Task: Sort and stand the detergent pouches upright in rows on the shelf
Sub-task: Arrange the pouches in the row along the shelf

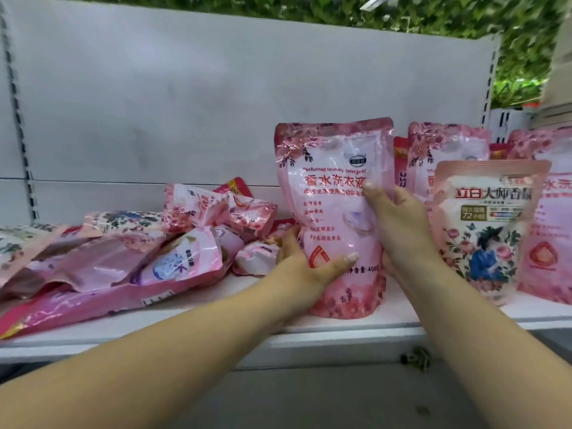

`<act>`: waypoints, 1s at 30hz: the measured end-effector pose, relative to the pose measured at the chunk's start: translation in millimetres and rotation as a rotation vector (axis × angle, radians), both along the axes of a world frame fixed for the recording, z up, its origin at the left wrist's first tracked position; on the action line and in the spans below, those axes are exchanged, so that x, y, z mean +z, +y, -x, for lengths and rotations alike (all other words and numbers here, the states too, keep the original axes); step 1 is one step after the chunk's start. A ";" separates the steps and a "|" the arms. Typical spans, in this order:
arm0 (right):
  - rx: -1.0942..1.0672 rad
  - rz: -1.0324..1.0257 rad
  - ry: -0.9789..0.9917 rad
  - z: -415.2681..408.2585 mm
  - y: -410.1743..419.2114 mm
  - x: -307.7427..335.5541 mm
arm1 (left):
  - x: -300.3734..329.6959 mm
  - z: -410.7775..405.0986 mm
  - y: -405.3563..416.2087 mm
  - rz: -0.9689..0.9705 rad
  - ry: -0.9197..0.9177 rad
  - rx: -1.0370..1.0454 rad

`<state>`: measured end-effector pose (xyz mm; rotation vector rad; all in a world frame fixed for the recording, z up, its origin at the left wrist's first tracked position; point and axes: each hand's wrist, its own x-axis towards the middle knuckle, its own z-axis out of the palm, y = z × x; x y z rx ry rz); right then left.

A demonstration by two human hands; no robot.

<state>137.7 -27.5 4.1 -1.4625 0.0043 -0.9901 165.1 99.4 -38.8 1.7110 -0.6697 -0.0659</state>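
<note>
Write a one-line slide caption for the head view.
Left hand and right hand hold a pink pouch upright on the shelf, a heap of pouches lying beside it.

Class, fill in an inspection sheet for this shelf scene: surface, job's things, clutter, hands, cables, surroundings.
Surface: white shelf, white back panel.
Job's things: pink pouch upright mid-shelf; more pouches upright at right, including a floral pouch.
Clutter: heap of pouches lying flat at left.
Hands: left hand grips the pink pouch's lower left side; right hand holds its right side.
Cables: nothing seen.
Surroundings: green foliage above the panel.
</note>
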 end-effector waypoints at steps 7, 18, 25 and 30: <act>-0.219 0.142 0.029 2.0 -13.5 -7.1 | 2.9 -1.3 -21.8 -0.063 -0.048 -0.071; -0.041 0.172 0.272 8.6 -10.5 -21.3 | 2.2 -9.8 -20.7 0.047 -0.065 -0.057; 0.017 0.178 0.293 15.2 -16.9 -26.3 | 2.2 -10.5 -14.6 0.040 -0.147 0.001; -0.109 0.277 0.230 13.1 -16.7 -31.6 | -3.6 -10.0 -19.2 0.003 -0.216 0.063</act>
